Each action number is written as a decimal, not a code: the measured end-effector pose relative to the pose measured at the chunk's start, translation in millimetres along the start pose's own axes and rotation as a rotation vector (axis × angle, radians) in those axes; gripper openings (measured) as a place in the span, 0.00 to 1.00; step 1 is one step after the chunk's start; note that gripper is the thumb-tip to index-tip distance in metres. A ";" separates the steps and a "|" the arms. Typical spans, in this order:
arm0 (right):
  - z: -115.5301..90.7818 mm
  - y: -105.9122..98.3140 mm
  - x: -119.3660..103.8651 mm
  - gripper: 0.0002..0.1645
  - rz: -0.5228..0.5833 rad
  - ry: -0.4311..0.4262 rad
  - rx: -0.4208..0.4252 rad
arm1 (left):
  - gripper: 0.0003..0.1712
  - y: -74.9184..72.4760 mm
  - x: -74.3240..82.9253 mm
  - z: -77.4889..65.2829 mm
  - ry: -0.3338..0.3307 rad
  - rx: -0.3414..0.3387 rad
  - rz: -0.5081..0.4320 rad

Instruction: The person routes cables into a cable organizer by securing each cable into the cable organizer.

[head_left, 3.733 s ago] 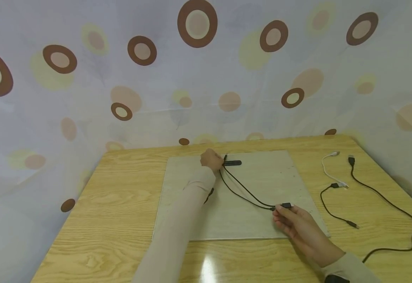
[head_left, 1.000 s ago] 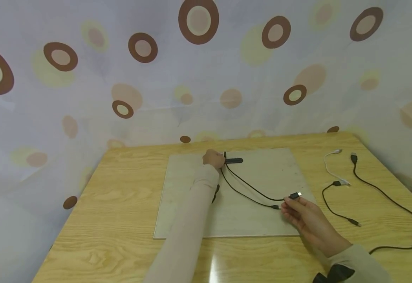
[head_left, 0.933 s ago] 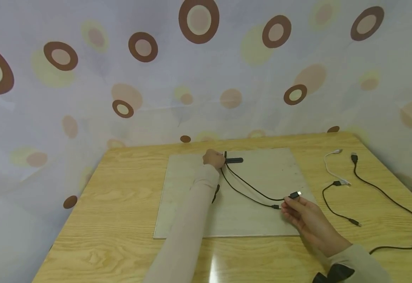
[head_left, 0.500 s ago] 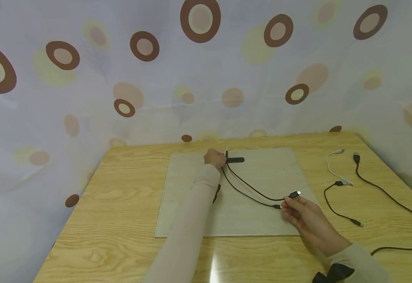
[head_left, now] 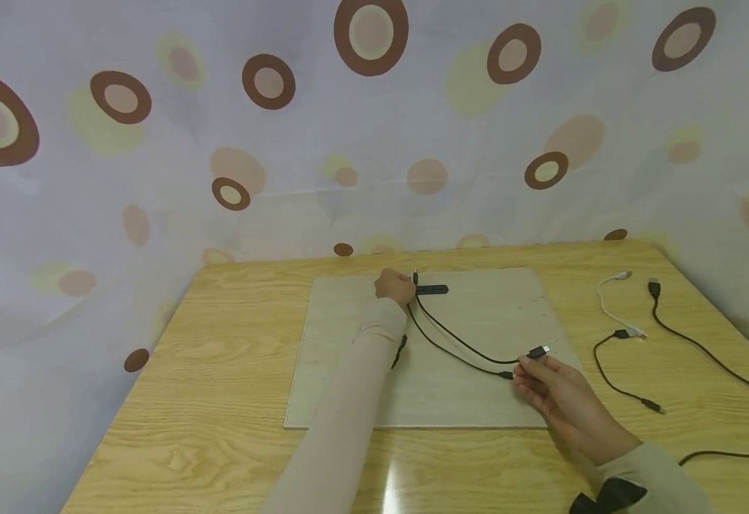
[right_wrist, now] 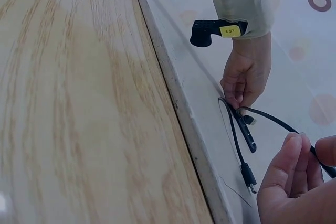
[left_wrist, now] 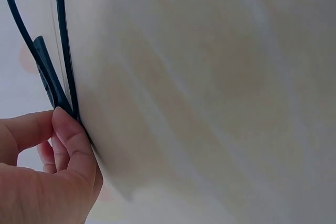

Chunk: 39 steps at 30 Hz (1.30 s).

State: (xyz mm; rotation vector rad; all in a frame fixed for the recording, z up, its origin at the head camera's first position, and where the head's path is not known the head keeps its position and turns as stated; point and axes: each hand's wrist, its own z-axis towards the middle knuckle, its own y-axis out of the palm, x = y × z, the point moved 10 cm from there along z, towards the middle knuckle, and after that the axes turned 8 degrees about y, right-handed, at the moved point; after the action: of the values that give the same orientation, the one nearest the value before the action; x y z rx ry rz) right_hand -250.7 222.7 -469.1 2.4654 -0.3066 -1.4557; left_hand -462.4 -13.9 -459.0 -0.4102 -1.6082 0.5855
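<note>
At the back of the pale board [head_left: 464, 407], my left hand [head_left: 395, 285] pinches a doubled black cable [head_left: 460, 340] against a flat black strip [head_left: 433, 290]. The strip juts out to the right of the fingers; in the right wrist view its end shows small slots [right_wrist: 252, 146]. A short plug [head_left: 415, 278] stands out just beyond that hand. Over the board's right side, my right hand [head_left: 567, 403] holds the cable between thumb and fingertips, close behind a larger black plug [head_left: 538, 352] with a metal tip. A smaller plug [head_left: 505, 375] is right by its fingertips.
To the right on the wooden table [head_left: 220, 371] lie a short white cable [head_left: 608, 307], a short black cable [head_left: 612, 382] and a long thick black cable [head_left: 727, 364]. A spotted cloth [head_left: 374, 143] rises behind the table.
Since the oldest frame my right hand has shifted slightly right; the larger plug now sticks out past its fingers and the smaller plug is apart from it. My left hand keeps its pinch.
</note>
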 end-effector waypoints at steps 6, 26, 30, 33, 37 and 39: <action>0.4 -0.4 0.6 0.06 0.014 0.000 -0.008 | 0.07 0.7 5.2 -1.2 0.026 -0.006 0.034; 2.4 -4.1 1.6 0.05 0.016 -0.002 -0.010 | 0.20 3.7 -0.2 0.0 0.025 -0.043 -0.039; 2.3 -4.0 1.7 0.05 0.026 0.000 -0.014 | 0.18 1.0 2.3 -2.7 0.011 -0.022 -0.027; 2.2 -4.2 2.6 0.06 0.034 0.001 -0.015 | 0.09 1.2 3.0 -3.8 0.007 -0.007 -0.013; 2.4 -5.0 2.4 0.06 0.031 -0.007 -0.017 | 0.05 2.5 4.7 -3.9 0.018 -0.002 0.001; 2.7 -6.0 2.9 0.05 0.034 0.000 -0.015 | 0.05 2.7 5.2 -3.5 0.021 -0.004 0.001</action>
State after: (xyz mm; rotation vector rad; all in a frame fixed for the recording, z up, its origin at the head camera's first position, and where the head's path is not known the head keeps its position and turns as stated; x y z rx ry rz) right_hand -251.3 227.1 -474.7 2.4363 -0.3352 -1.4393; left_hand -459.8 -8.2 -456.2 -0.4188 -1.5898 0.5771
